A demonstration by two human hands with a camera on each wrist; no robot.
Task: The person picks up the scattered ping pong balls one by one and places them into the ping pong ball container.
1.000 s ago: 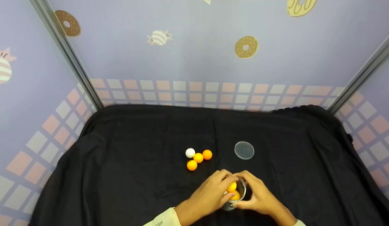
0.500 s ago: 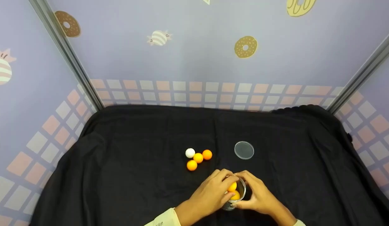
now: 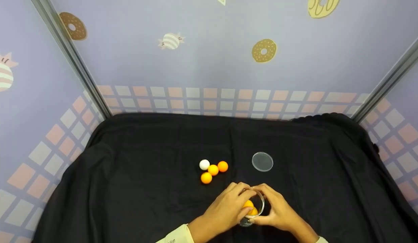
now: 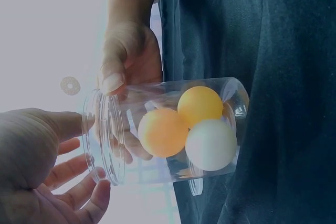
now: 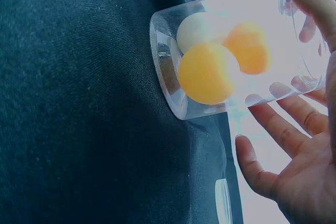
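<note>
A clear plastic jar [image 3: 260, 202] stands upright on the black cloth, its mouth uncovered. Inside, two orange ping-pong balls [image 4: 163, 132] and a white ping-pong ball [image 4: 211, 145] lie towards the bottom. My right hand [image 3: 278, 211] grips the jar near its rim, thumb on the near side and fingers around the far side. Over the mouth on the left, my left hand [image 3: 225, 209] has its thumb and fingers spread at the rim, with no ball between them. From the head view, this hand hides the jar's left side and the white ball.
Beyond the hands, a white ball [image 3: 204, 164] and three orange balls [image 3: 213, 170] lie in a loose cluster on the black cloth [image 3: 144, 175]. A round clear lid [image 3: 262, 161] rests flat to their right. Patterned wall panels [image 3: 209, 60] enclose the back and sides.
The upper orange ball, near the rim by my left fingers before, has dropped lower into the jar. Both hands, the lid and the loose balls have stayed in place.
</note>
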